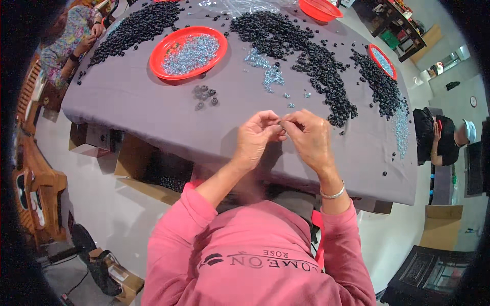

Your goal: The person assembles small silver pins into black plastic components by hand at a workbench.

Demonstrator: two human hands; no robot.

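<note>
left hand (255, 136) and right hand (310, 136) pinch a small dark grey piece (281, 124).
fingertips of both are drawn narrow on it, above the near side of the grey cloth-covered bench (138, 104); mostly covered, its long axis and pointing cannot be told. ahead lie loose dark translucent round pieces (212, 92), then scattered light-blue clear bits (273, 76), a round red plastic plate (157, 57) bearing similar bits, and heaped shiny black round pieces (326, 76).

wooden furniture (49, 184), left | wall clock (473, 101), right | cardboard box (441, 228), lower right
</note>
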